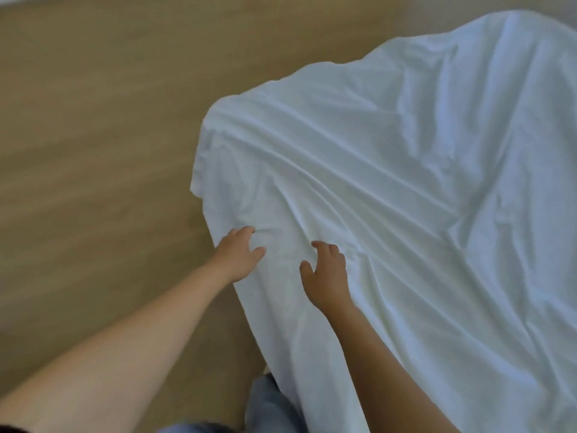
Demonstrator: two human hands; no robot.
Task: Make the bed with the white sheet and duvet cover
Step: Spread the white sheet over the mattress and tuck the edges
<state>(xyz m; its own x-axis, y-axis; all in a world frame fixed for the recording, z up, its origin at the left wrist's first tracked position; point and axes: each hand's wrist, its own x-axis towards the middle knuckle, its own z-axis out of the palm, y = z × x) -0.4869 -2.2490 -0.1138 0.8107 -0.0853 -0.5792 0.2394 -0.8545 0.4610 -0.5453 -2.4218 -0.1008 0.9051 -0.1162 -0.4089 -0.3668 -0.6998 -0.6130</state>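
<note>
A white sheet (390, 189) lies draped over the bed and fills the right half of the view, with long creases running across it. Its near left corner hangs down over the bed's edge toward the floor. My left hand (237, 254) rests on the sheet at that hanging edge, with its fingers slightly bent and its thumb spread. My right hand (326, 276) lies a little to the right, on top of the sheet, fingers bent and fingertips pressing on the cloth. Neither hand plainly pinches the fabric. No duvet cover can be told apart from the sheet.
Wooden floor (93, 135) covers the left half of the view beside the bed. My leg in blue jeans (268, 407) stands close against the bed's near edge at the bottom.
</note>
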